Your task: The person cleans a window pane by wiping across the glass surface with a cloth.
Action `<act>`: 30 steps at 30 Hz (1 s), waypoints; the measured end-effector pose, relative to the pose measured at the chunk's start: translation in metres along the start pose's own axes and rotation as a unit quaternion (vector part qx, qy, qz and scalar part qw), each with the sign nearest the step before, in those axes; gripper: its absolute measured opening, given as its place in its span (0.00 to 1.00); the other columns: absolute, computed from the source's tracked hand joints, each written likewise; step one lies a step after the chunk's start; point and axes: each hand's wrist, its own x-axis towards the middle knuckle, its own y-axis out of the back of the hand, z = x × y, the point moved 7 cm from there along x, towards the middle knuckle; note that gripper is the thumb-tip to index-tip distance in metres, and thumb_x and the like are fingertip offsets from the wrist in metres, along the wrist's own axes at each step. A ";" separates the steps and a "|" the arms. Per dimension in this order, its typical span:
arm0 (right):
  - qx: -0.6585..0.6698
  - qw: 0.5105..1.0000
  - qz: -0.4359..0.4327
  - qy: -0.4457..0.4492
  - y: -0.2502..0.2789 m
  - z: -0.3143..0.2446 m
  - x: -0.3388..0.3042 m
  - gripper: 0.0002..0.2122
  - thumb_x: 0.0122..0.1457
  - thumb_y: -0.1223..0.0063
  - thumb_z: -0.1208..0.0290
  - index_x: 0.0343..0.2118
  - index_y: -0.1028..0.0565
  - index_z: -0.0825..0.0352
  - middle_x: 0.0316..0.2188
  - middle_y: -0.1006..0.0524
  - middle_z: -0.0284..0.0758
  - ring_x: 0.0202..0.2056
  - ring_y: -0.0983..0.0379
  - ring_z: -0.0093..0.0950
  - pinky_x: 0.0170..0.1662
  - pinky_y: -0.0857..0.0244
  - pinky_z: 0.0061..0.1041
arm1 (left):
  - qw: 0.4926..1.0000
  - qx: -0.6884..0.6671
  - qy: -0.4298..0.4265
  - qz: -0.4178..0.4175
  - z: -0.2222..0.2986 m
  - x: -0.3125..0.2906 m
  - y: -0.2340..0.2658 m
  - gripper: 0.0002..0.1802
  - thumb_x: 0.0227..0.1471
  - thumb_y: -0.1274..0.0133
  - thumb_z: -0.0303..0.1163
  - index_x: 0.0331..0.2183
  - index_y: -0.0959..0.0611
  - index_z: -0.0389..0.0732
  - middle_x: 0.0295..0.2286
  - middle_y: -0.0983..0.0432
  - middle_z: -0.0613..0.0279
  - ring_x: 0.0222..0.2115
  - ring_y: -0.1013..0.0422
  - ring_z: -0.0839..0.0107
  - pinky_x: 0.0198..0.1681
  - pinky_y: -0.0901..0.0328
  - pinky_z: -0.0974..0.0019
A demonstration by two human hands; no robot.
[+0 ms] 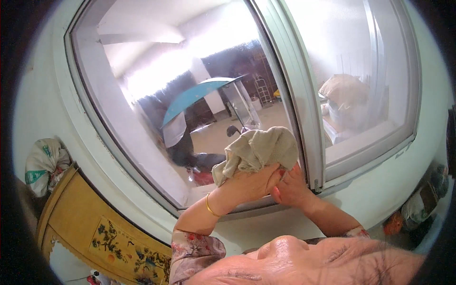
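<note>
A crumpled beige-green cloth [261,149] is held up in front of the left sliding window pane [213,71]. My left hand [251,183] is closed on it from below, the fingers mostly hidden behind the cloth; a gold bangle [211,205] circles that wrist. Close beside it, my right hand [290,186] has its fingers curled at the cloth's lower right edge, next to the left hand. Just right of my hands runs the upright window frame [292,80]. Whether the cloth presses on the glass cannot be told.
Beyond the glass stands a vehicle with a blue canopy [197,95]. Behind the right pane is a rounded beige bundle [344,88]. At left are a yellow decorated wooden headboard [102,223] and a white sack [46,166]. Bags [418,209] sit at far right.
</note>
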 end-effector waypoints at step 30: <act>0.023 0.999 -0.033 -0.028 0.001 0.002 0.000 0.28 0.50 0.61 0.71 0.58 0.42 0.71 0.63 0.52 0.42 0.65 0.59 0.34 0.64 0.77 0.42 | 0.944 0.182 0.231 0.147 -0.054 0.135 0.110 0.19 0.58 0.64 0.41 0.40 0.30 0.34 0.38 0.30 0.36 0.41 0.35 0.41 0.46 0.41 0.49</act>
